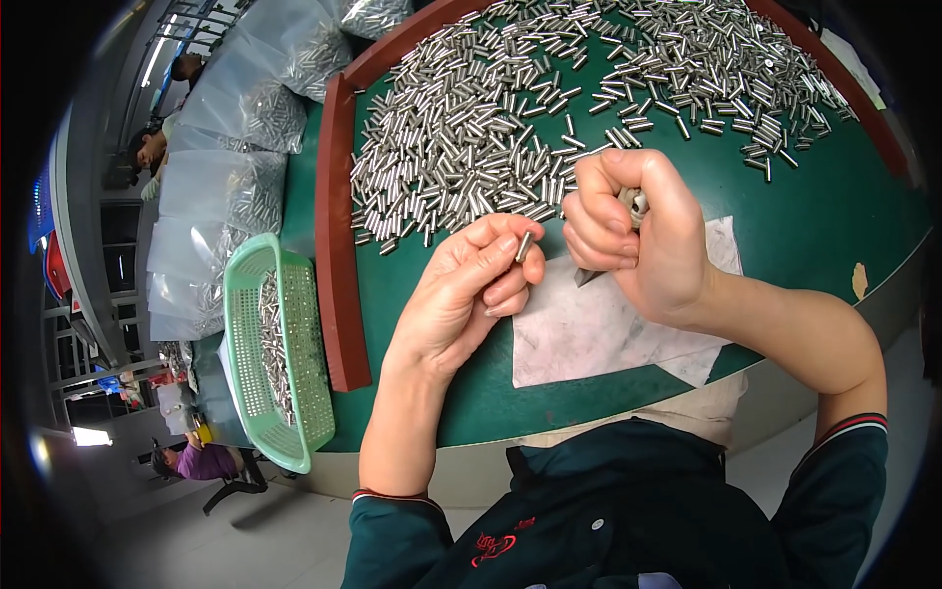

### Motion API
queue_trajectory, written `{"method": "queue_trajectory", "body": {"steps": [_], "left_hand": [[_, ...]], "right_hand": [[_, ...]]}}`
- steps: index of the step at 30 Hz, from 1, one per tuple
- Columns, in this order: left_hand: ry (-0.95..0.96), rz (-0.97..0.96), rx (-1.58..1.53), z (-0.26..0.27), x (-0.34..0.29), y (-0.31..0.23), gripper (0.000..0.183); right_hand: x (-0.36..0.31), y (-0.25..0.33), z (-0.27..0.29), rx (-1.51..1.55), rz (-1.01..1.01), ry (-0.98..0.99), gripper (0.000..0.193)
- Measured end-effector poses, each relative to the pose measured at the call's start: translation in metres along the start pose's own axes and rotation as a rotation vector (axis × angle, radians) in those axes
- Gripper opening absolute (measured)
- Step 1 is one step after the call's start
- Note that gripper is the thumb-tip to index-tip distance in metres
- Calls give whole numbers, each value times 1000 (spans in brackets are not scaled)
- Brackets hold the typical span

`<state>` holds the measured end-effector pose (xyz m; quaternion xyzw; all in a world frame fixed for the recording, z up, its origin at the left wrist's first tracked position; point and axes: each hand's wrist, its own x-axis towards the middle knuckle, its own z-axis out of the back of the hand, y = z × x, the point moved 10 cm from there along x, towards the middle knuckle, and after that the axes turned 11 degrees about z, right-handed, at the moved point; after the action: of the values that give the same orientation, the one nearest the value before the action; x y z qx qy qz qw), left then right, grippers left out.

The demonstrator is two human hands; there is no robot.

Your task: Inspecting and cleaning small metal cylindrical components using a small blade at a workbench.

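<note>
Between the thumb and fingers of my left hand (466, 285) is a small shiny metal pin (524, 247), held upright at a slant. My right hand (643, 236) is closed in a fist just to its right, apart from the pin. Something greyish shows at the top of that fist, and a dark pointed tip (586, 277) sticks out below; the fingers hide the rest, so I cannot tell its kind. Beneath both hands lies a stained white cloth (579, 344) on the green tabletop (471, 402). Beyond them spreads a large heap of similar metal pins (471, 128).
Dark red wooden rails (343, 245) border the table at left and right. A light green plastic basket (245, 393) with more pins stands left of the rail. Clear plastic bags (196, 196) of pins line the far left. Several people are in the background.
</note>
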<state>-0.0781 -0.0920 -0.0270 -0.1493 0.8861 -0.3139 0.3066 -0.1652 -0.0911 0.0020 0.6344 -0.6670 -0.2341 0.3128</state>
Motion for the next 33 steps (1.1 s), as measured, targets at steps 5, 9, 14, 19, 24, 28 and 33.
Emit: {"method": "queue_trajectory", "body": {"steps": [5,9,14,19,24,28,33], "left_hand": [[-77,-3,2,5,0,-2,21],[-163,-29,67,5,-3,-6,24],[-208,-119,195,12,-3,-10,28],[-475,-241,737,7,-13,-25,25],[-777,-520,1556,-24,-21,-35,18],[-771,-500,1631,-22,-17,-32,20],[-785,-529,1632,-26,-19,-33,21]], "right_hand": [[1,-1,1,14,2,0,35],[1,0,0,3,-6,-8,35],[1,0,1,-2,-10,-8,35],[1,-2,2,5,-27,-19,35],[0,-3,1,9,-36,-12,35],[1,-4,1,20,-46,-12,35],[1,-3,1,16,-42,-13,35]]}}
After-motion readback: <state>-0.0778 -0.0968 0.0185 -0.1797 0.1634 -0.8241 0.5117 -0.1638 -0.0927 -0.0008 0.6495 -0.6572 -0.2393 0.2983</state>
